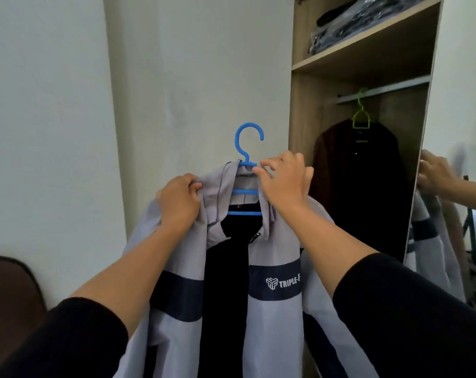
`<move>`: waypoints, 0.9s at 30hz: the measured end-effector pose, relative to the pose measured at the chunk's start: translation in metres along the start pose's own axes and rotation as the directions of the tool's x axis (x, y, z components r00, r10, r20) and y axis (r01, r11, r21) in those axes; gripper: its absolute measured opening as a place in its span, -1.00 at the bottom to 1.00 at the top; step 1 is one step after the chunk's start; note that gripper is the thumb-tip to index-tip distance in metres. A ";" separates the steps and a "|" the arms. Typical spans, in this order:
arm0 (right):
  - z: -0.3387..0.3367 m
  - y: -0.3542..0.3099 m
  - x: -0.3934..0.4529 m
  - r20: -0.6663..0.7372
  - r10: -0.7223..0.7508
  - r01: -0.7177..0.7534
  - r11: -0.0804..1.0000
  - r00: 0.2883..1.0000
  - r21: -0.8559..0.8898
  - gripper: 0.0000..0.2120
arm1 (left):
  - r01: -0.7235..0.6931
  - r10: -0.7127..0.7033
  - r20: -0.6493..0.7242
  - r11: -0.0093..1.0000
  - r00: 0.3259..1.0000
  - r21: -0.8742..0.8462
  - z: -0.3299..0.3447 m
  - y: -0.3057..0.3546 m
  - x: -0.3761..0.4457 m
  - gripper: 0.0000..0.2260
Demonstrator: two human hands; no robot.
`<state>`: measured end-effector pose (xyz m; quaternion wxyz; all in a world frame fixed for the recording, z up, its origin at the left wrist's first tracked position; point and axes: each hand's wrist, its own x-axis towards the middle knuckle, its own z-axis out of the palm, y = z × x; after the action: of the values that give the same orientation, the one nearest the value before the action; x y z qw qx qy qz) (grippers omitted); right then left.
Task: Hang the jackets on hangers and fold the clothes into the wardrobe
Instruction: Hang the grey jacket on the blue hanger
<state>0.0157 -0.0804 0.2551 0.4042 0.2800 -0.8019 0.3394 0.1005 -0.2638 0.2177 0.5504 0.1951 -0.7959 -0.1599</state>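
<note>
1. Both arms reach forward and upward, black sleeves pushed up to mid-forearm.
2. The left hand [178,199] grips with fingers curled, knuckles toward the camera.
3. The right hand [283,179] pinches with thumb and forefinger, other fingers loosely bent.

A bedroom or dressing corner of a home is showing here: an open wooden wardrobe [368,64] is standing against plain white walls [54,105]. Bagged clothes [348,25] are lying on its upper shelf, and a dark garment [359,173] is hanging from a green hanger [362,115] on the rail [381,91] below. A mirror [455,200] on the open door is reflecting the person.
</note>
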 end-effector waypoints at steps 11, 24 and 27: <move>0.058 0.045 0.070 -0.033 0.366 -0.358 0.921 0.930 0.153 -0.58 | -0.144 0.146 0.015 0.987 0.989 -0.072 0.124 0.045 0.047 -0.81; 0.090 0.118 0.163 -0.360 0.565 -0.561 0.818 0.742 0.129 -0.64 | -0.454 0.494 0.196 0.864 0.847 -0.217 0.228 0.057 0.104 -0.78; 0.086 0.134 0.179 -0.403 0.540 -0.576 0.817 0.738 0.040 -0.63 | -0.454 0.529 0.178 0.825 0.830 -0.337 0.250 0.068 0.112 -0.79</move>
<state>-0.2132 -0.0962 0.3241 0.4494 -0.0658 -0.7636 0.4589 -0.1792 -0.2484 0.2549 0.4839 -0.1215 -0.8541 -0.1470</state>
